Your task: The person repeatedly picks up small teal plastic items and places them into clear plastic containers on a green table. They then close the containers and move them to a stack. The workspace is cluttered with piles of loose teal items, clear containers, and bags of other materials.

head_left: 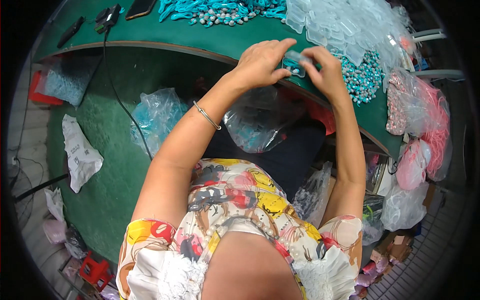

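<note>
At the table's front edge, a small clear plastic box (294,71) contains teal cord with a few grey and teal beads. Its translucent lid (298,56) stands raised over the box. My right hand (325,72) pinches the lid's right side between thumb and fingers. My left hand (262,62) is on the box's other side, thumb and index finger spread apart. The left thumb tip lies close against the box's corner; whether it presses on it I cannot tell. Beyond my hands lies a heap of translucent plastic boxes (345,25), with a pile of teal and grey beaded cords (360,75) to the right.
Teal cords with beads (225,12) lie along the table's (165,35) far side. A phone (141,8) and a black device (106,20) with a cable are at left. Pink cords in a bag (435,125) hang at right. A plastic bag (255,125) rests near my lap.
</note>
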